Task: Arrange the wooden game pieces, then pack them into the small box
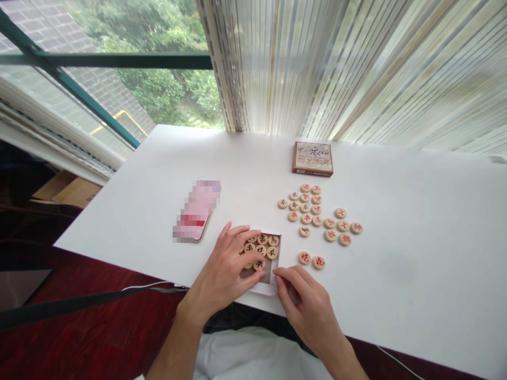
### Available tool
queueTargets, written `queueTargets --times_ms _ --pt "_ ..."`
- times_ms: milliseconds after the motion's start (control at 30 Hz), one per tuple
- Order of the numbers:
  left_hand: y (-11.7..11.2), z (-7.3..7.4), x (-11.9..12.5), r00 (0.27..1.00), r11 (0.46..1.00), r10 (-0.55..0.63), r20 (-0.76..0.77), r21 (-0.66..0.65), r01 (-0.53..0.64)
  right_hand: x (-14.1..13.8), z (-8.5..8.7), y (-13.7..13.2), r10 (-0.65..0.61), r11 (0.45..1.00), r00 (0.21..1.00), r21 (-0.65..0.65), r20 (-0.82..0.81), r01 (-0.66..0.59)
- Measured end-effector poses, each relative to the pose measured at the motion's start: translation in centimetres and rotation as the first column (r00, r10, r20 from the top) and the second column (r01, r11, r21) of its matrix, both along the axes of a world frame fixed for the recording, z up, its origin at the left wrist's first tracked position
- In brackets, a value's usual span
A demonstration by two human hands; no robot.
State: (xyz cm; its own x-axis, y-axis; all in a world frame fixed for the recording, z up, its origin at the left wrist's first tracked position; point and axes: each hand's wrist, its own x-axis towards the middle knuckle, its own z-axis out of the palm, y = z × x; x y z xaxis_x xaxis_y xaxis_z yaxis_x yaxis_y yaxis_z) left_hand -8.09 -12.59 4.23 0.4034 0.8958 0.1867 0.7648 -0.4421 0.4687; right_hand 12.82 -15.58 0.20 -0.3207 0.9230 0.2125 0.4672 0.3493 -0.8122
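A shallow open box tray point(276, 258) sits at the table's near edge, holding several wooden Chinese chess pieces with black characters. My left hand point(225, 264) reaches over it from the left, hiding part of the pieces. Between its thumb and index finger is one black-marked chess piece point(259, 265) at the front of the tray. My right hand point(303, 293) pinches the tray's right wall near the front corner. Right of the tray, two red-marked pieces point(311, 260) lie on the white table point(415, 227).
More pieces point(317, 209), red and black, lie loose in a cluster beyond my right hand. A closed Chinese chess box point(312, 158) rests behind them. On the left lies a pixelated pink phone-like object point(198, 211). A window and a curtain point(285, 63) border the far side.
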Motion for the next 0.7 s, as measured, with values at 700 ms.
queueTargets --times_ms 700 --pt "1.2 0.9 0.1 0.998 0.993 0.046 0.05 0.106 -0.051 0.0 -0.1 0.2 -0.02 0.999 0.999 -0.038 -0.037 0.018"
